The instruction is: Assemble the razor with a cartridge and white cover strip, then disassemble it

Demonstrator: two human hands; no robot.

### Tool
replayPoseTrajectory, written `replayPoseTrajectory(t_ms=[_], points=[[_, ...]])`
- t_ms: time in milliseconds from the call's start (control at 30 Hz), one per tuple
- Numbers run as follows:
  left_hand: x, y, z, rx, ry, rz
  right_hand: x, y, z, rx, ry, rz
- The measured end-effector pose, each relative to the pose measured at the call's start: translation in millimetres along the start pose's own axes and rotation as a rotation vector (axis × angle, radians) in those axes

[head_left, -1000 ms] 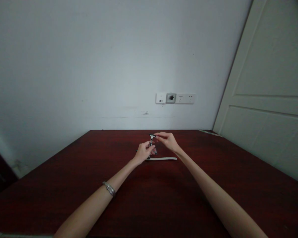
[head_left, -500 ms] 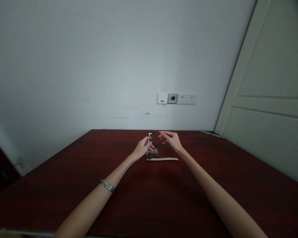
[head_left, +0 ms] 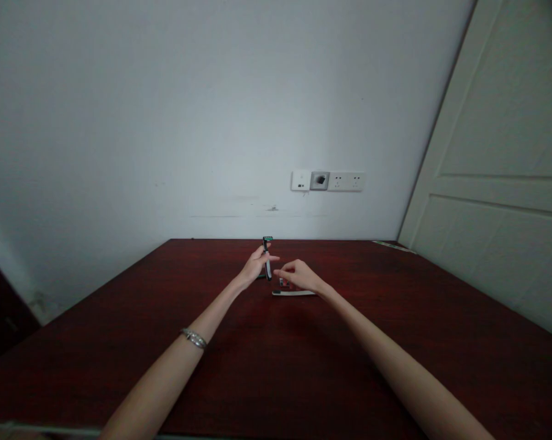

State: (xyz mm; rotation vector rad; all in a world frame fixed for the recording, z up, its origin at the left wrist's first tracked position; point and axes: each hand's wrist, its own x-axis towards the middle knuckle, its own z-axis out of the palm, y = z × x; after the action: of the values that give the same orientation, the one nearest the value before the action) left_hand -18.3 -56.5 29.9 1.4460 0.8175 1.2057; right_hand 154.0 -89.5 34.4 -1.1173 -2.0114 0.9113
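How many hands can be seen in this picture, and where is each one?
2. The left hand holds a razor with its head up; the right hand is beside it, at the small case. Whether it grips anything is unclear.

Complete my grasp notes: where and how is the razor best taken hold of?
Probably pinch the razor by its lower handle, from the right: that stretch shows bare below the left hand, which holds from the left, and away from the blade head.

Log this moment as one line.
left hand: holds razor, head up | right hand: at small box, contact unclear | white strip: on table, nearer camera than box
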Motion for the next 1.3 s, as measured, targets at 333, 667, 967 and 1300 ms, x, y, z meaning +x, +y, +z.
replayPoseTrajectory(t_ms=[333, 667, 967, 1300], points=[[-1.9, -4.8, 8.0, -0.06, -0.029, -0.025, -4.5, -10.1, 20.0, -0.36, 0.173, -0.202], [-7.1, 2.4, 16.7, -0.177, -0.022, -0.132, -4.8, -11.0, 28.9, -0.351, 0.218, -0.2], [-10.6, 8.0, 18.1, -0.146, -0.04, -0.172, -4.4, -13.6, 32.0, -0.412, 0.272, -0.186], [11.3, 14.7, -25.7, 0.473, 0.083, 0.061, -4.7, -16.9, 26.1, -0.499, 0.245, -0.081]])
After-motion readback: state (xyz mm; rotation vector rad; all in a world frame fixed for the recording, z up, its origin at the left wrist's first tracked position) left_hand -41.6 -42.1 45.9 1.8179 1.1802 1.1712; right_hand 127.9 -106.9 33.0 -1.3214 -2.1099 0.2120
